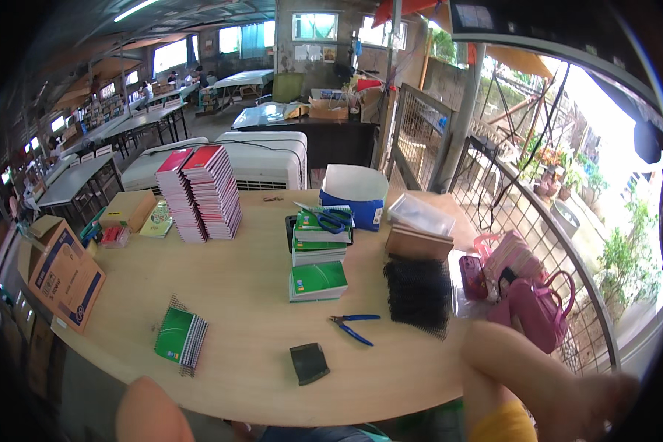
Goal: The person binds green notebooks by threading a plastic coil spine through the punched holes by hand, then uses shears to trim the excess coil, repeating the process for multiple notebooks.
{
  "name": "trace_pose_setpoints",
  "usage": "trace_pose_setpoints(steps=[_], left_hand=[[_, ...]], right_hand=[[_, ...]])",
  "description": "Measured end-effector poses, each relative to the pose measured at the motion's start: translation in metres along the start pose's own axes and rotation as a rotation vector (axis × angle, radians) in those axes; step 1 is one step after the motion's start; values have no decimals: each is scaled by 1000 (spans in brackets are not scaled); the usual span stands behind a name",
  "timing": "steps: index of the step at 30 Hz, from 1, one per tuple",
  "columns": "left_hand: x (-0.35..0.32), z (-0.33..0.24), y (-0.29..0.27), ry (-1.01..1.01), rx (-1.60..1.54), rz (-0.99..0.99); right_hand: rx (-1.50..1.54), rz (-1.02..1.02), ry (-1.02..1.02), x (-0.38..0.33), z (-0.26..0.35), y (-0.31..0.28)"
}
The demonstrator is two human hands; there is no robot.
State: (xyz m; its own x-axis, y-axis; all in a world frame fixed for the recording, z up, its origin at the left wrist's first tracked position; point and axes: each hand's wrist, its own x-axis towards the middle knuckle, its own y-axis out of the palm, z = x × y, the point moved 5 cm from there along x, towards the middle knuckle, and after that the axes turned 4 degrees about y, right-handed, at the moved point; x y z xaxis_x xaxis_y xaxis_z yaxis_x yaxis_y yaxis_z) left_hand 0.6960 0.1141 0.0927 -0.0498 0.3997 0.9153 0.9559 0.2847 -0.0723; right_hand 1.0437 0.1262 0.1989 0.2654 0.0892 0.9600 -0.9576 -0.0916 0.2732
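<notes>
Green spiral notebook [175,335]: on tabletop [250,309], well left of blue-handled side cutters [353,332] (ref. pt.). Black coil wire protrudes past both its ends; judged threaded, ends untrimmed. Curved black pad [309,364]: front-left of cutters. Green-covered booklet stack [318,283]: behind cutters, no coil visible; judged pending. Black wire coils [418,291], loose bunch: right of cutters, judged unused stock. Red-covered notebook stacks [212,195]: behind & left of cutters; binding status unclear. Overall: approx. partway, qty. remaining not countable. R. hand [604,401]: right & front of cutters, blurred, apart from notebook; grip cannot be determined. L. hand: out of view, grip unknown. Markings: cardboard carton [66,283], far left of cutters, has dk. blue panels w/ printed lettering; green covers have sm. label patches, text illegible.
</notes>
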Motion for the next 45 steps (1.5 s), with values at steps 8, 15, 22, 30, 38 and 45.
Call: trace_pose_setpoints(steps=[8, 15, 22, 30, 38, 45], left_hand=[[-23, 152, 46, -452, -347, -294], [-130, 359, 114, -1034, 414, 25], [-126, 391, 11, -1040, 504, -24], [-149, 108, 85, -427, 220, 16], [-232, 100, 106, -542, 224, 153], [-214, 105, 112, -522, 245, 127]], right_hand=[[-655, 1062, 737, -318, -106, 51], [-966, 1143, 664, -369, -144, 12], [-883, 1249, 675, -352, -154, 46], [-248, 563, 1207, -316, -116, -28], [-203, 337, 1347, -343, -76, -31], [-1189, 758, 443, -272, -143, -145]])
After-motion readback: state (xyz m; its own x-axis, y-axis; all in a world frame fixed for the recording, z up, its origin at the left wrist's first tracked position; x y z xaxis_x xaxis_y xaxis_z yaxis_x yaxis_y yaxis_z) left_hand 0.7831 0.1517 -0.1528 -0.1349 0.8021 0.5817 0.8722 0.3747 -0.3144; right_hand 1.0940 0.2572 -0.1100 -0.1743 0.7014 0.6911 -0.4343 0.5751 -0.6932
